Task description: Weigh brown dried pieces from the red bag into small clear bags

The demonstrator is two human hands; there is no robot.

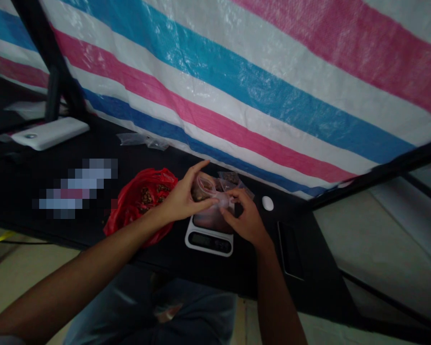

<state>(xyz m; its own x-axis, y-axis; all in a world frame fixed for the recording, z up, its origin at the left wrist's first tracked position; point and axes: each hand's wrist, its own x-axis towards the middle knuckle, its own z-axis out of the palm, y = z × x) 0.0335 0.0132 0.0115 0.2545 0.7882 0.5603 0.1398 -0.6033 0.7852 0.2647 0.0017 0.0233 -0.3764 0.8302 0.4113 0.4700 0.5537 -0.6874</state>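
Observation:
A small clear plastic bag (221,199) with a reddish rim lies between my two hands, above a white kitchen scale (209,243). My left hand (183,199) has its thumb against the bag and its index finger raised; its other fingers are partly hidden behind the bag. From the other side, the thumb and fingertips of my right hand (247,219) pinch the bag's right part. Close to my left wrist sits an open red plastic bag (124,203) holding brown dried pieces (146,195). The scale's display is too dim to read.
Behind my hands lies another clear bag (233,179) with dark contents. A white oval object (267,203) and a dark phone-like slab (290,250) are on the right. Farther left are clear bags (140,140) and a white device (52,133). A striped sheet (215,96) hangs behind the black table.

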